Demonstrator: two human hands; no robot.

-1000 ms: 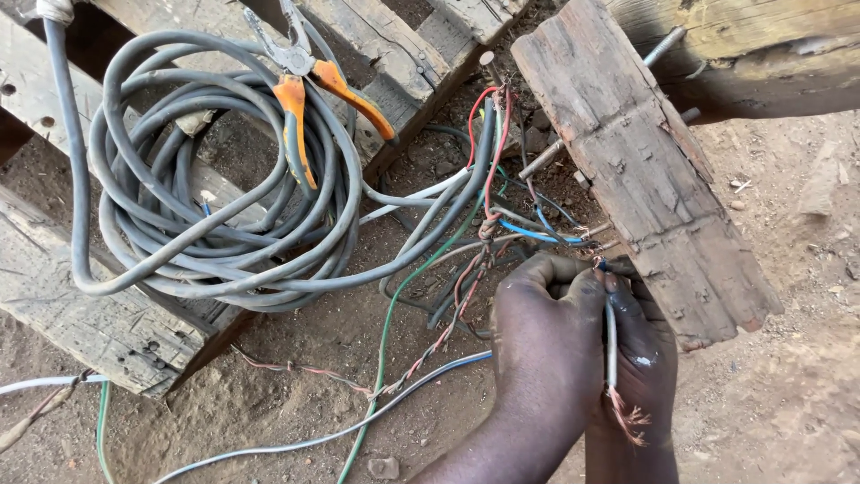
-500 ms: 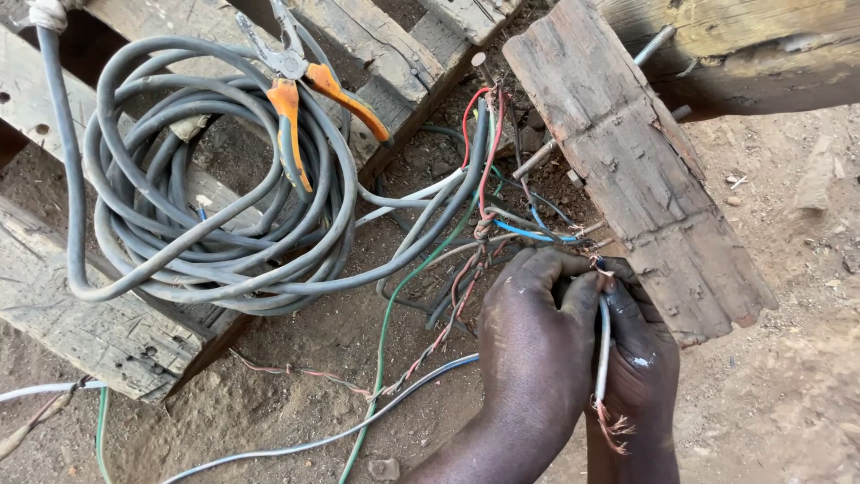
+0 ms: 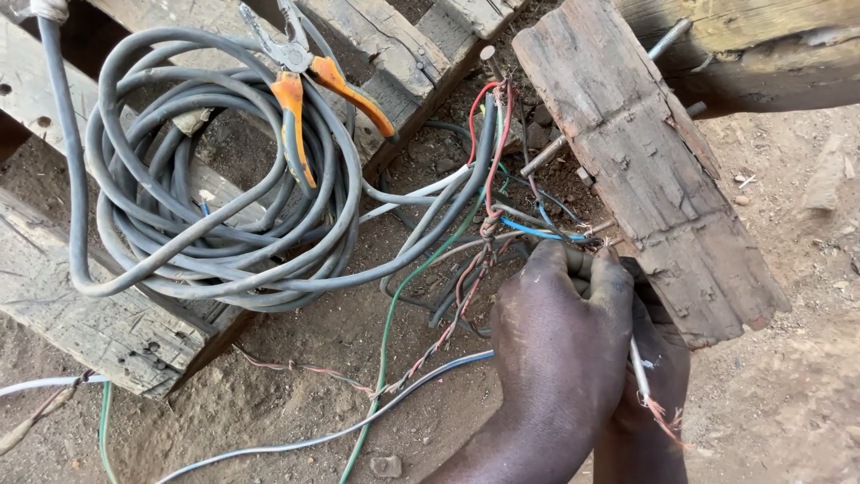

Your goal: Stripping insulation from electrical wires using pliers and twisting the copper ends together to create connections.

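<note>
Near right, on bare dirt: both hands closed together over a bundle of thin wires.
Left hand (image 3: 560, 336): on top, fingers curled tight round the thin wires (image 3: 502, 224); grip narrow.
Right hand (image 3: 658, 367): beneath the left, mostly hidden; closed on a white-sheathed wire (image 3: 640, 381) with bare copper strands (image 3: 667, 423) fraying out at the near end.
Wire position: bundle runs from the hands toward the far side, along the left edge of the weathered plank (image 3: 645, 161).
Grey cable coil (image 3: 206, 215): far left, resting on pallet boards (image 3: 90, 323); well apart from the hands.
Orange-handled pliers (image 3: 309, 90): lying on the coil, untouched.
Handling advice: keep strands gathered and twisted evenly; hold the sheath close to the bare end; avoid snagging loose red and blue leads (image 3: 537, 231).
Loose leads: green wire (image 3: 387, 358) and pale wire (image 3: 358, 426) trailing near left across the dirt.
Containers: none visible; nothing held in any.
</note>
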